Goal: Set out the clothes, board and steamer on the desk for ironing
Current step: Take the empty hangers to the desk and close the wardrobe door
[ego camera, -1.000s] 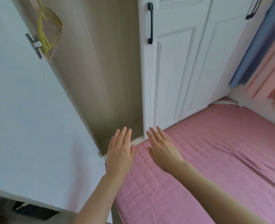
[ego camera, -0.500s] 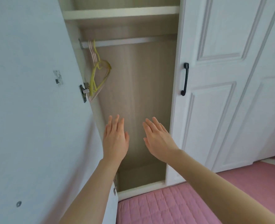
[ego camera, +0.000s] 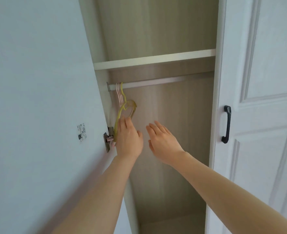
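Left grip [ego camera: 128, 138] open, flat, holding nothing, fingertips at the hangers [ego camera: 125, 107]. Right grip [ego camera: 163, 142] open, empty, farther right. Hangers sit up-left on rail [ego camera: 156, 82], bare; left nearer. No clothes, board, steamer in view.

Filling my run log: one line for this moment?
left hand open, at hangers | right hand open | rail without clothes

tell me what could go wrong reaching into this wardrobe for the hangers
The left hand is right at the yellow hanger, which hangs bunched with pink hangers at the rail's left end; pulling one may drag the others off. The metal door hinge sits beside that hand and could scrape it. No clothes show in this section.
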The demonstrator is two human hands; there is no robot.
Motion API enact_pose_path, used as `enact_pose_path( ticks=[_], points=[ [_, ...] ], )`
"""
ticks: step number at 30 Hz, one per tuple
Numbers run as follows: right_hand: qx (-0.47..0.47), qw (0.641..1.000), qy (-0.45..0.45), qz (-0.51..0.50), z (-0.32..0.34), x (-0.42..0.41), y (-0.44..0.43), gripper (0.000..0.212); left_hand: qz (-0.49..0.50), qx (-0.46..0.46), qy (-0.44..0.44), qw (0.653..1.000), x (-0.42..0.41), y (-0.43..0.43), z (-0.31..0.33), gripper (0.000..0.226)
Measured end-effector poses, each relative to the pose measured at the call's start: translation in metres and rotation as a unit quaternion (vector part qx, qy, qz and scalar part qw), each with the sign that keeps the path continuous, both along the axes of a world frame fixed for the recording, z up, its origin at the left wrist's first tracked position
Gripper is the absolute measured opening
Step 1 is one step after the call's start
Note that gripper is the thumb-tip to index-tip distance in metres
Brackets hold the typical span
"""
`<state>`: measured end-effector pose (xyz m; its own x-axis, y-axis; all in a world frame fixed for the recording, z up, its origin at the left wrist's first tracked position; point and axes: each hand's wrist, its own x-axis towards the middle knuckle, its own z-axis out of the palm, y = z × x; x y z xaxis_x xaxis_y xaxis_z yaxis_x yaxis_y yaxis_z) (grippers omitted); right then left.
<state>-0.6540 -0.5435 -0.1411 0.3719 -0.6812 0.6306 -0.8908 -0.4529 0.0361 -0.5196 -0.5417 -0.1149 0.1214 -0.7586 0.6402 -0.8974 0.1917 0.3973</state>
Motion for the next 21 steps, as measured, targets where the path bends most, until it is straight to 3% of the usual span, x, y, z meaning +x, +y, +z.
enact_pose_path(
  ticks=[7, 13, 16, 19, 21],
  points=[
    [0.049, 0.998, -0.001, 0.026, 0.019, 0.026, -0.054, 0.056, 0.027, 0.050, 0.088, 0.994, 0.023, -0.059, 0.043, 0.043],
    [0.112, 0.994, -0.004, 0.011, 0.032, 0.042, -0.078, 0.058, 0.069, 0.187, 0.134, 0.971, 0.037, -0.096, 0.063, 0.042],
    [0.190, 0.968, -0.159, 0.047, 0.039, 0.047, -0.087, 0.055, 0.075, 0.218, 0.172, 0.958, 0.036, -0.108, 0.064, 0.048],
    [0.251, 0.908, -0.329, 0.060, 0.044, 0.049, -0.102, 0.053, 0.046, 0.212, 0.191, 0.957, 0.032, -0.107, 0.066, 0.046],
    [0.274, 0.877, -0.391, 0.047, 0.047, 0.052, -0.111, 0.055, 0.042, 0.200, 0.215, 0.955, 0.034, -0.112, 0.066, 0.045]
  ],
)
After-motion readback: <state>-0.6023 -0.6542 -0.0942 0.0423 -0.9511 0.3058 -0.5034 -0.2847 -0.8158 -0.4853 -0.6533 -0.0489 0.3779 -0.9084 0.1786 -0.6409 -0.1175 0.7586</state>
